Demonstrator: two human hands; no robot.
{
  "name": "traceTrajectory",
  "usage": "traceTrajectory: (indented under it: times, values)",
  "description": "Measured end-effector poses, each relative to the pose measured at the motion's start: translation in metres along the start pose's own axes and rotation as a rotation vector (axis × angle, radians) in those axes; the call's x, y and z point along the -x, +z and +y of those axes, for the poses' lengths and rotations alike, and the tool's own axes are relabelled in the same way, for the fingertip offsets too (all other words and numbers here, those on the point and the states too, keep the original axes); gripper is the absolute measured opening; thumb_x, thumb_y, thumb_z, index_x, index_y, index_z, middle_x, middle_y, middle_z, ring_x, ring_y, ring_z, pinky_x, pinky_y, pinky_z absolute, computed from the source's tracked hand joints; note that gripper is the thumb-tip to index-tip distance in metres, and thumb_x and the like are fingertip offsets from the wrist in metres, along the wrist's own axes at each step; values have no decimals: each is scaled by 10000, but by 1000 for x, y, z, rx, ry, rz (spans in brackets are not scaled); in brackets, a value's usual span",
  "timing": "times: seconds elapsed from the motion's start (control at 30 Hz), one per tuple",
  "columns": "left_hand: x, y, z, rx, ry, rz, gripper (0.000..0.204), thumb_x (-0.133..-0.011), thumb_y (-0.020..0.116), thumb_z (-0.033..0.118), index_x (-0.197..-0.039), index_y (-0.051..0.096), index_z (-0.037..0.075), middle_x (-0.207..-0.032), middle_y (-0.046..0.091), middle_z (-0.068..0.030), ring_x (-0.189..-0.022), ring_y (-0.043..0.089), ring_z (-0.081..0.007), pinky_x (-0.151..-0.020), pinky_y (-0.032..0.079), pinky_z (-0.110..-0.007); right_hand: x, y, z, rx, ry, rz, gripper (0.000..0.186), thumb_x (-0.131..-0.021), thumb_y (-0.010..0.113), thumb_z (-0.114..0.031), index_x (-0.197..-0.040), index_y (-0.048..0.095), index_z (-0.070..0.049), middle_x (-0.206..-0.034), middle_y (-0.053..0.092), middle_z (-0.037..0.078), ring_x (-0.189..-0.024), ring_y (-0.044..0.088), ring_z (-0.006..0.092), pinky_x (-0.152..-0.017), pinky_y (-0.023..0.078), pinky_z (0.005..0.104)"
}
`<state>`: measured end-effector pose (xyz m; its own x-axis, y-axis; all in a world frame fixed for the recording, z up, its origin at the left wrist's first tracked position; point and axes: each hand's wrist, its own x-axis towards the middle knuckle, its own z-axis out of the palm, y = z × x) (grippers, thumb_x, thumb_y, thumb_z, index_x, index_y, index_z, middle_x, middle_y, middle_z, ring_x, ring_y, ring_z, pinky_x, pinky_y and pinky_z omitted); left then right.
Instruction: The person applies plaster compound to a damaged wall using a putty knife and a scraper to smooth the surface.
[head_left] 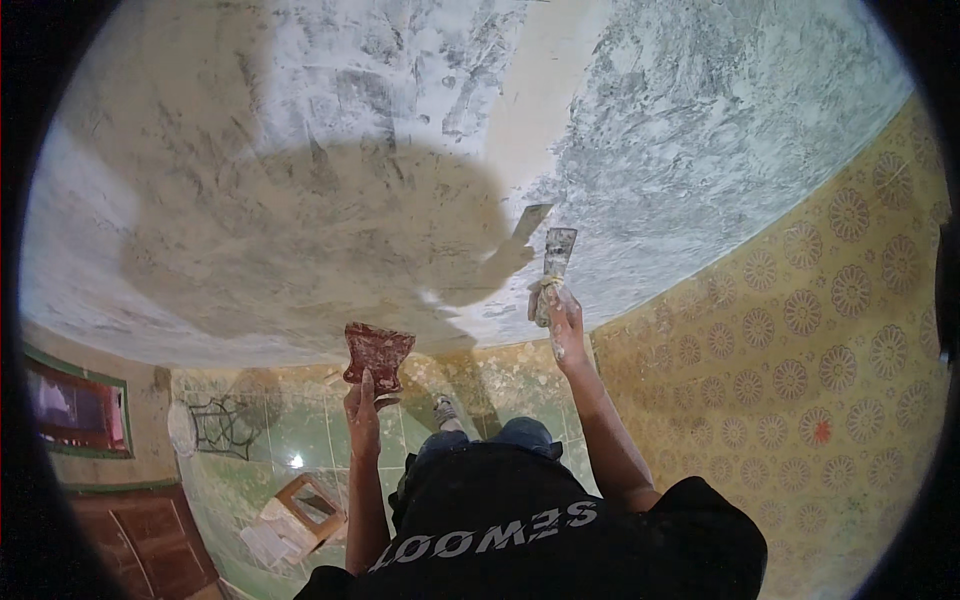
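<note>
My right hand (567, 325) is closed round the handle of a putty knife (560, 252), whose metal blade points up and is smeared with white. The blade is close to the wall (680, 170), which carries patchy white filler over grey; whether it touches I cannot tell. Lower and to the left, my left hand (364, 412) grips a flat reddish-brown plastic spreader (378, 352) by its lower edge, thumb on its face. White residue streaks the spreader. My shadow and the knife's shadow fall across the wall's middle and left.
A yellow wall with round patterns (790, 330) meets the filled wall at the right. On the speckled green tiled floor (300, 415) lie a wood-framed object (312, 505) and a black wire rack (225, 428). A brown wooden panel (150, 540) stands at lower left.
</note>
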<state>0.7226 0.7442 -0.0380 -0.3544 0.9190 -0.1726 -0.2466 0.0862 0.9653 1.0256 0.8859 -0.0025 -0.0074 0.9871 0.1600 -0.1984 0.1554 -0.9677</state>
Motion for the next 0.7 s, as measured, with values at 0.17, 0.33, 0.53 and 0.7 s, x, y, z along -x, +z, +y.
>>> traceTrajectory:
  times: [0.17,0.33,0.53,0.7]
  values:
    - [32,28,13,-89,9,37,317,-999,502,238,-1018,648,-42,-904,675,-101,-791,669,-169,-683,563,-316,37,-17,-8,-70,237,-292,274,-983,549,-295,-1011,579,-25,-706,494,-8,-560,421,87,-509,382,271]
    - [67,71,23,-171,226,-127,235,-964,566,148,-1028,643,-65,-924,680,-92,-827,658,-156,-729,552,-313,72,-30,-15,125,211,-395,296,-950,604,-302,-1045,587,-22,-689,495,-6,-526,421,82,-474,363,255]
    - [138,106,20,2,147,43,227,-967,577,171,-1026,639,-40,-879,677,-64,-788,652,-132,-732,527,-283,107,-58,-48,-188,205,-518,456,-975,509,-444,-1050,597,-2,-675,500,6,-531,413,82,-495,338,241]
    - [197,133,11,234,127,256,268,-958,594,191,-1121,602,-21,-898,684,-50,-769,645,-96,-681,520,-248,155,-81,-44,-231,437,-648,502,-982,480,-469,-1055,607,11,-728,549,27,-561,452,106,-522,373,262]
